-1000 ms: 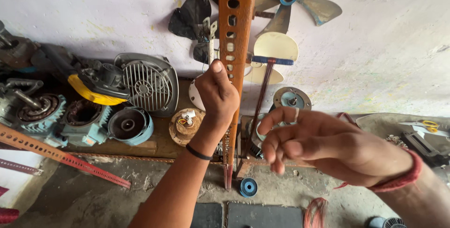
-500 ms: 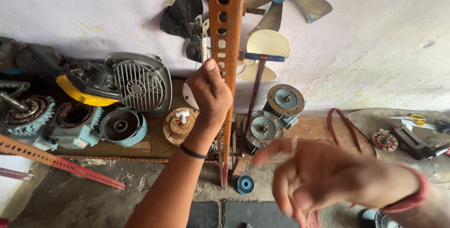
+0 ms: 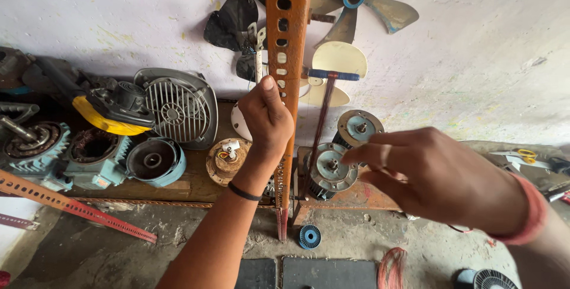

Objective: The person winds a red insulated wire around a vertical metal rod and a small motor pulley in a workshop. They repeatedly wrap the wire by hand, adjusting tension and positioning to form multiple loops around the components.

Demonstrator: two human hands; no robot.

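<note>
Two hands are shown: the left hand (image 3: 267,117) is closed against the orange post (image 3: 289,87); the right hand (image 3: 433,176), right of it, is held open, nothing gripped.

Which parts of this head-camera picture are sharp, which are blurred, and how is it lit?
Head view: the left hand on the orange slotted post is sharp; the right hand, nearer the lens, is slightly soft at its fingers; light is even and diffuse, without glare, with soft shadows.

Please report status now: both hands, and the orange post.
Left hand closed against the orange slotted post. Right hand free, fingers pinched together, holding nothing visible. Motor parts stand behind the post.
</note>
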